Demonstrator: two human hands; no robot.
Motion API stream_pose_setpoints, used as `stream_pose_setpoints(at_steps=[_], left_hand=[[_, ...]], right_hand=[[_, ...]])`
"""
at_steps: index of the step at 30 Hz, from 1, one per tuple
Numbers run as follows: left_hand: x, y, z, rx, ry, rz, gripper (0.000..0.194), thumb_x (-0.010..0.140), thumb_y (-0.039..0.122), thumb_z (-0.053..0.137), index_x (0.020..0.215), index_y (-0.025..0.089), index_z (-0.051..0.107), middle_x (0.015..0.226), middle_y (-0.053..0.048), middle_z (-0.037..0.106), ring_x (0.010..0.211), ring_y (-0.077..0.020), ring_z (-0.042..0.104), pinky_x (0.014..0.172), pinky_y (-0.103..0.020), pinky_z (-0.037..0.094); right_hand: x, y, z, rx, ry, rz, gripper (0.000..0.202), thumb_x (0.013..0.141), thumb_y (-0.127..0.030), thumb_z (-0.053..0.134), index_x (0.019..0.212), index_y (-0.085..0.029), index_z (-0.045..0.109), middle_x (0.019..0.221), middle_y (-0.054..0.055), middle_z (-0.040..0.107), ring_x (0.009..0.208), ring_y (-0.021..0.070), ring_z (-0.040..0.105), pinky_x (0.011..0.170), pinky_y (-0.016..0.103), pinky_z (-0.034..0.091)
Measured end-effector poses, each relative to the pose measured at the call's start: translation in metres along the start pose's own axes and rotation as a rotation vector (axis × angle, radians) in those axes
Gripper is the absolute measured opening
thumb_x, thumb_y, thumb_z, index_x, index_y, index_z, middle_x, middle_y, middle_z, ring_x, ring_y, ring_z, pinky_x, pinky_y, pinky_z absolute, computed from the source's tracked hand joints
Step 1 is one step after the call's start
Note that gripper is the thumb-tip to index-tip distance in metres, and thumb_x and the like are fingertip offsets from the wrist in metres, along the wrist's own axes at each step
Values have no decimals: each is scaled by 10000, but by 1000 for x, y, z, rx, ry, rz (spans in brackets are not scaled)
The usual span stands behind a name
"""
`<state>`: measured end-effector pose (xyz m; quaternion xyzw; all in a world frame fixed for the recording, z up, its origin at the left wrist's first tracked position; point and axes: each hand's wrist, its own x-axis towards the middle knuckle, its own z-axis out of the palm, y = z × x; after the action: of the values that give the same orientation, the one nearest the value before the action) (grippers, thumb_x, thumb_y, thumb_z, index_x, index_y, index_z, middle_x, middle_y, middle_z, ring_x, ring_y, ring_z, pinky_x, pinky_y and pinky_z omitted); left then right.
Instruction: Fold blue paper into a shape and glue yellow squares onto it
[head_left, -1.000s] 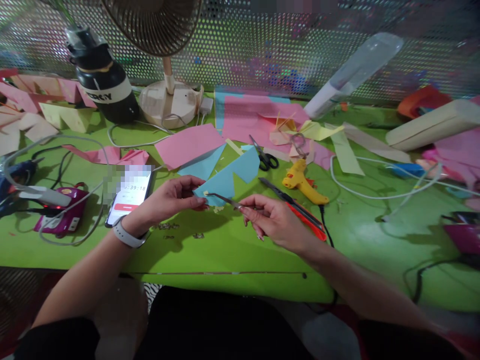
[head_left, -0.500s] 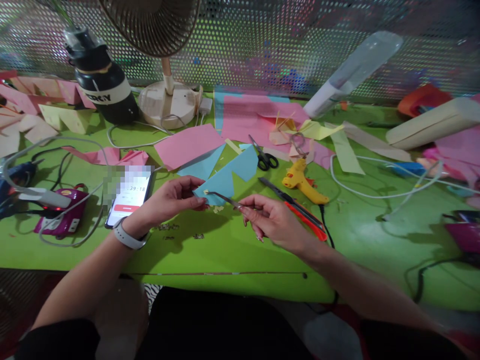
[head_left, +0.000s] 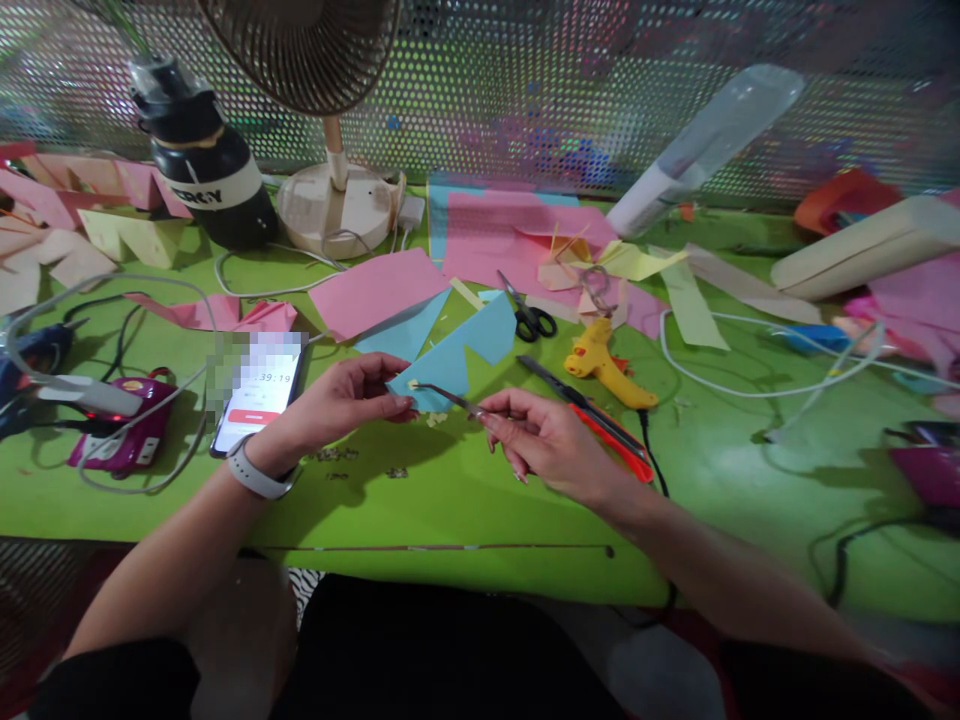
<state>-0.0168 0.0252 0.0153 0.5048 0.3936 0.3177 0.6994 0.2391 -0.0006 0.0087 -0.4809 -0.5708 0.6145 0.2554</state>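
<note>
My left hand pinches the left end of a folded blue paper piece, which has a notch in its lower edge. Between the fingers of my right hand is a thin pair of tweezers. Their tip touches a small pale piece on the blue paper near my left fingertips. Small yellowish scraps lie on the green table just below the paper. Tiny dark pieces sit in clusters nearer me.
Right of the paper are black scissors, a red cutter and a yellow glue gun. A phone lies left. Behind stand a fan and a black bottle; pink sheets and cables are around.
</note>
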Motion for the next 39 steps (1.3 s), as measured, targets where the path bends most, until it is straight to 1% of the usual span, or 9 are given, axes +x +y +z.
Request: stream_pose_setpoints(at_steps=[14,21,26,33,39], left_hand=[[0,0,1,5,-6,-2,337,819,173,722,1128,103,605,983,-75,727,819,-134,708,784,-259,562],[0,-1,1,-6,0,11,335,811,177,728,1117,108,613,964,-61,730,802,-128,707,772,-254,566],[0,-2,1,-2,-8,8,334,816,177,723,1123,106,614,977,-66,730,813,-124,707,777,-242,563],[0,-2,1,11,4,18,332,818,180,720,1124,106,612,984,-74,730,819,-135,708,785,-263,565],[1,-4,-1,-11,0,24,337,821,179,725,1129,106,611,998,-68,729,820,-121,710,789,-238,564]], right_hand=[[0,-1,1,2,3,2,367,846,-532,619,939,-183,554,677,-47,562,396,43,451,364,200,404],[1,1,1,5,7,-5,375,841,-538,620,936,-180,559,672,-50,561,396,42,451,365,197,408],[1,1,2,2,11,-12,352,848,-517,618,934,-182,555,672,-49,560,395,41,452,364,195,411],[0,1,2,-11,23,-31,315,865,-479,608,948,-178,568,673,-45,563,389,40,448,356,195,410],[-2,2,2,-26,36,-29,302,878,-457,602,970,-170,581,693,-43,564,399,37,457,355,187,422]])
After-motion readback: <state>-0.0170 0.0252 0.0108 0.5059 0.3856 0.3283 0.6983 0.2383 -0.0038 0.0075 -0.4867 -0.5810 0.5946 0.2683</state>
